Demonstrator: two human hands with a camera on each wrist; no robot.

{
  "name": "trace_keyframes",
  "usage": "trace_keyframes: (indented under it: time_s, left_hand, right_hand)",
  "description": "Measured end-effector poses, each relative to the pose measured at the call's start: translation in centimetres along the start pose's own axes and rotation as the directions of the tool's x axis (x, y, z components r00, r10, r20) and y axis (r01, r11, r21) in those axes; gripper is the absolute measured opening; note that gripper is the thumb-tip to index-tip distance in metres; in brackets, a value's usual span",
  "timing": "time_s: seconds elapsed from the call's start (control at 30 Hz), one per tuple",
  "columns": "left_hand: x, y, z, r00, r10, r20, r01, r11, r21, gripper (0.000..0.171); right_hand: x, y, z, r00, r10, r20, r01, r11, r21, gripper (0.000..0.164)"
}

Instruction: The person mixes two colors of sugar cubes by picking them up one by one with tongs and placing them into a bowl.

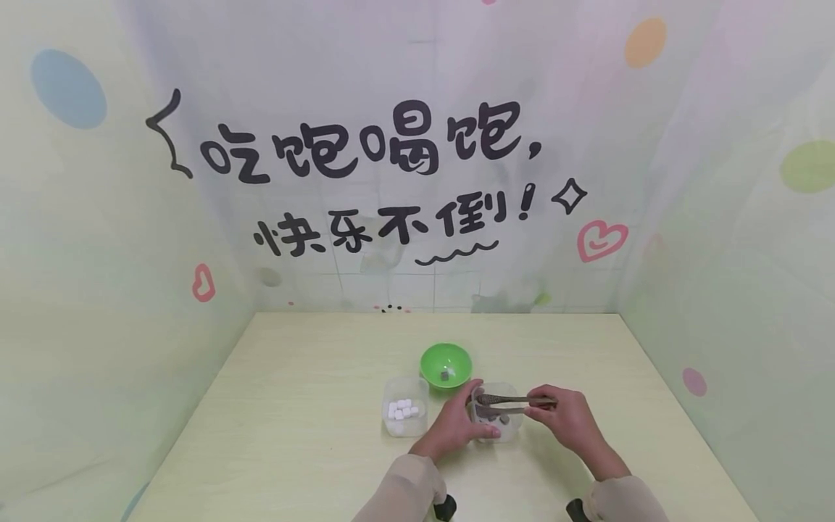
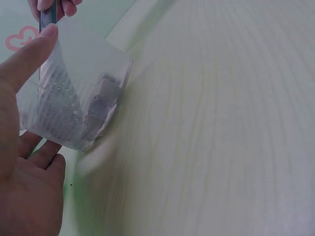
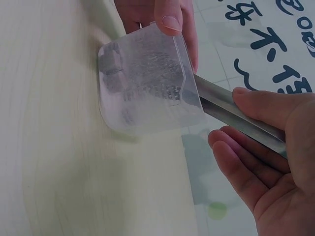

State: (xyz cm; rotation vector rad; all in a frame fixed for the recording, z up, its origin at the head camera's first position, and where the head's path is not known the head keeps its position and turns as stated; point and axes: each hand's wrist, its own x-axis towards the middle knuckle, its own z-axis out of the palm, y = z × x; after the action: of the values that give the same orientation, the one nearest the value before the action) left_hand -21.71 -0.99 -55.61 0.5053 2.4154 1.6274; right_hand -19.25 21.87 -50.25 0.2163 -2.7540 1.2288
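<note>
My left hand (image 1: 455, 424) grips a clear plastic tub (image 1: 507, 391) from its left side, thumb at the near rim. Dark greyish cubes (image 2: 101, 101) show through the wall at the tub's bottom. With thumb and fingers, my right hand (image 1: 570, 420) pinches metal tongs (image 3: 226, 101) near their back end. The textured tips of the tongs reach inside the tub, close to the cubes. Whether they hold a cube, I cannot tell. Just behind the left hand stands a green bowl (image 1: 446, 357), with a small dark cube (image 1: 445, 375) and something whitish in it.
Left of the left hand, a second clear tub (image 1: 406, 388) contains several white cubes (image 1: 400, 410). All of this is on a light wood-grain table (image 1: 313, 406). Printed fabric walls (image 1: 365, 58) close off its back and both sides.
</note>
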Motion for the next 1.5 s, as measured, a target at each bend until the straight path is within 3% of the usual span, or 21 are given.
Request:
trace_keyframes:
  time_s: [0.27,1.5]
  left_hand:
    - [0.08,0.01,0.02,1.0,-0.005,-0.009,0.005,1.0,0.01,0.101]
    - [0.17,0.02,0.05,1.0,-0.016,-0.009,0.016,0.999,0.03,0.1]
  right_hand:
    - [0.06,-0.54,-0.04,1.0,0.012,0.002,-0.012,1.0,-0.027,0.018]
    - [0.0,-0.82,0.01,0.993,-0.111,0.04,0.113,0.993,-0.042,0.017]
